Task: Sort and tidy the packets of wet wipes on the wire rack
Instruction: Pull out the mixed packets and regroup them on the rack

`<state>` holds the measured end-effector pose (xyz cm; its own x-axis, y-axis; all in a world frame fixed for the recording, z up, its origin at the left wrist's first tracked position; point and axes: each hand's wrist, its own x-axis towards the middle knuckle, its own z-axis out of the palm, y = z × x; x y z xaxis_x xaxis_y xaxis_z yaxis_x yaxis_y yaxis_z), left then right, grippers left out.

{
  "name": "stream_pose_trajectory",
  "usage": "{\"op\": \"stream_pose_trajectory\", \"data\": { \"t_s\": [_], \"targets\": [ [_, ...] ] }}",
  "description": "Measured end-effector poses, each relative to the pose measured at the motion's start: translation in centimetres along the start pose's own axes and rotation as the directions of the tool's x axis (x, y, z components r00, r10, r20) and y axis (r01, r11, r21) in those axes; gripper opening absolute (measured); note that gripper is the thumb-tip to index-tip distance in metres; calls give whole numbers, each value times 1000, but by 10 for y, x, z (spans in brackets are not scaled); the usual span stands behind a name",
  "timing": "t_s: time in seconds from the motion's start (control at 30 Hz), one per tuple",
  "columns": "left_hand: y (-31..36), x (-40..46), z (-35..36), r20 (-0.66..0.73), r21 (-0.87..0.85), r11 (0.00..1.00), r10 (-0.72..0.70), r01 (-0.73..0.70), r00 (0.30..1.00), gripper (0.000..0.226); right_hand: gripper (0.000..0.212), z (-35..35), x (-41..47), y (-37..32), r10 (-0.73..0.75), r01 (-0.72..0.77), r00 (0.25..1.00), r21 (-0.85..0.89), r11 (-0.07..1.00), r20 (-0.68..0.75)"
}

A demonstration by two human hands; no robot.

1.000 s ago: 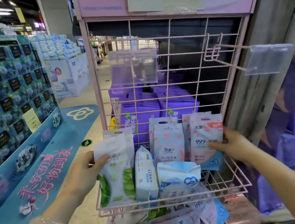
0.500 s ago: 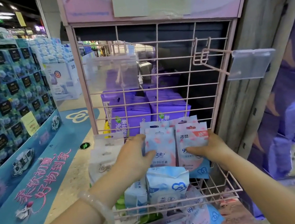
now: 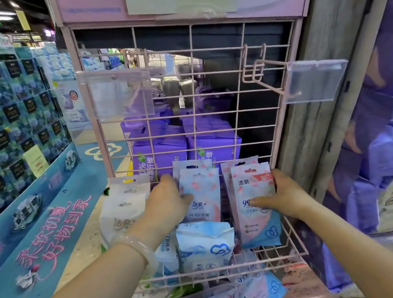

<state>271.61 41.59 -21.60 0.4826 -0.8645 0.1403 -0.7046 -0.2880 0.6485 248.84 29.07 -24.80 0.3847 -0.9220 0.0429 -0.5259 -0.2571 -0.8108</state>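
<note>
Packets of wet wipes stand in the pink wire rack basket, only partly in order. Our left hand pinches the middle pink-and-blue flat packet, and our right hand grips the right pink packet with the red corner. We judge these back rows nearly tidy; the puffy blue-and-white packets in front and the lower shelf remain untidy.
</note>
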Motion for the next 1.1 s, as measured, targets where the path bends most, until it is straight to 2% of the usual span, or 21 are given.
{"op": "stream_pose_trajectory", "data": {
  "t_s": [0.2, 0.37, 0.47, 0.57, 0.67, 0.77, 0.87, 0.93, 0.97, 1.0, 1.03, 1.1],
  "targets": [
    [-3, -1, 2, 18, 55, 998, 20, -21, 1000, 36, 62, 1, -1, 0, -22, 17, 999, 110, 994, 38],
    [-10, -8, -8, 0, -81, 996, 44, -44, 999, 28, 46, 2, -2, 7, 4, 33, 992, 281, 959, -130],
    [-15, -22, -14, -27, -79, 990, 118, -120, 993, 27, 48, 9, 0, 9, -1, 29, 993, 232, 972, -120],
    [-18, -39, -18, 9, -120, 976, 183, -181, 983, 29, 54, 8, 3, 7, 10, 12, 992, 169, 986, -124],
    [-21, -54, -21, 55, -162, 968, 202, -191, 978, 38, 53, 9, -2, 9, 2, 25, 988, 171, 985, -153],
    [-27, -66, -22, 191, -141, 972, 213, -188, 958, 64, 62, 13, -11, 7, 19, 17, 977, 169, 986, -212],
    [-33, -73, -23, 239, 19, 952, 291, -304, 926, 81, 66, 17, -26, 0, -20, 58, 912, 82, 995, -410],
    [-39, -74, -23, 242, 54, 941, 312, -334, 919, 83, 55, 22, -46, -11, -130, 176, 860, 48, 983, -494],
    [-42, -74, -23, 245, 44, 941, 315, -335, 917, 83, 48, 25, -57, -18, -187, 245, 877, 77, 966, -442],
    [-45, -74, -24, 246, 23, 943, 316, -331, 916, 83, 42, 28, -69, -28, -237, 289, 919, 131, 948, -314],
    [-47, -74, -25, 244, -1, 945, 317, -326, 916, 82, 40, 32, -79, -36, -270, 289, 955, 183, 940, -125],
    [-51, -72, -27, 228, -29, 945, 325, -327, 918, 81, 58, 42, -93, -49, -271, 243, 934, 142, 960, 235]
  ]
}}
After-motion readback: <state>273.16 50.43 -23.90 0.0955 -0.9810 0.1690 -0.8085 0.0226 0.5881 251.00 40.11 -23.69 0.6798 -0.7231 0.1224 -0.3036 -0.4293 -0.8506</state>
